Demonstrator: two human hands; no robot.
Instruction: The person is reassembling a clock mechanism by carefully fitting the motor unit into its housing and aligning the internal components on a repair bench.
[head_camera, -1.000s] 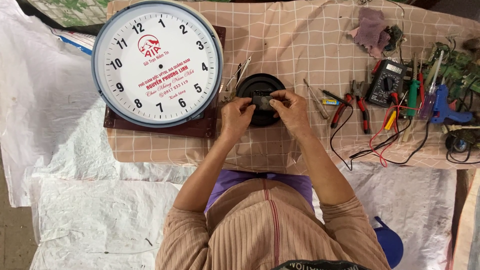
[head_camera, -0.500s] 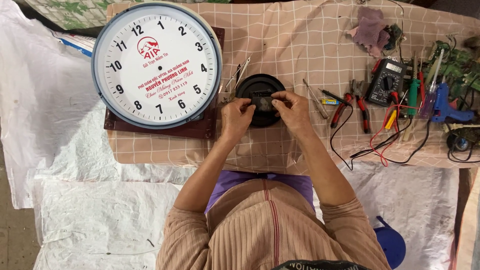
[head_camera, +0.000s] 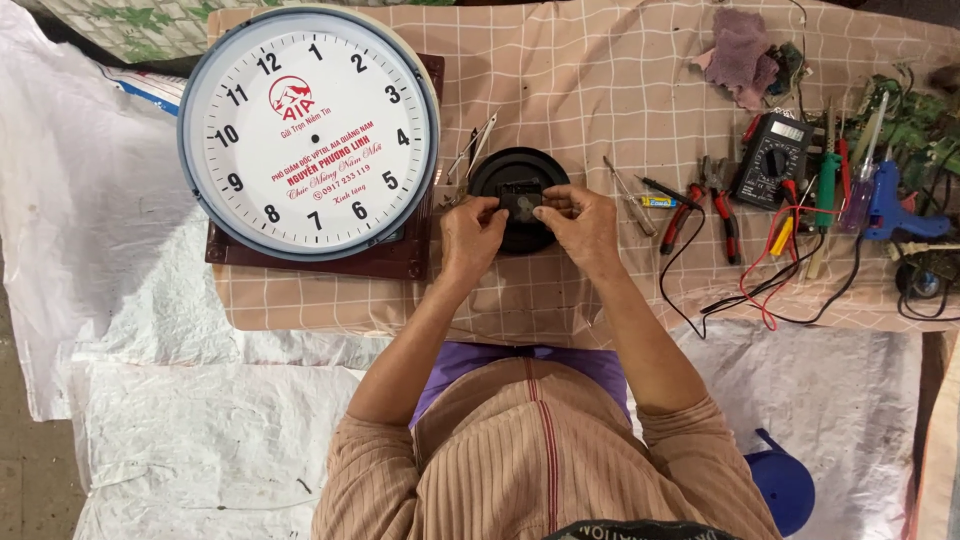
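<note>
Both hands meet over a round black clock back (head_camera: 500, 172) lying flat on the checked tablecloth (head_camera: 600, 80) of the tabletop, near its front middle. Left hand (head_camera: 472, 228) pinches the left edge of a small black clock movement (head_camera: 521, 200) sitting at the centre of the black disc; right hand (head_camera: 583, 222) pinches its right edge, fingertips (head_camera: 549, 207) touching it. Both hands closed on the movement, thumbs on the near side. Movement mostly hidden by the fingers, details not clear.

Left of the disc: large round wall clock (head_camera: 308, 133) with white dial and pale rim, face up, resting on a dark brown board (head_camera: 400, 262). Between clock and disc, metal tweezers (head_camera: 478, 142) lying tilted, just beside the disc's upper left.

Right of the hands: thin screwdriver (head_camera: 629, 195), small yellow-blue cylinder (head_camera: 658, 201), two red-handled pliers (head_camera: 700, 205), black multimeter (head_camera: 772, 158) with red and black leads (head_camera: 760, 290) trailing toward the tabletop's front edge. Further right: green-handled screwdriver (head_camera: 827, 190), blue glue gun (head_camera: 895, 215). Purple rag (head_camera: 742, 50) at the far edge.

White woven sacking (head_camera: 150, 420) covers the floor left and front. Blue plastic object (head_camera: 785, 485) by the person's right elbow. Person wears a ribbed beige top.
</note>
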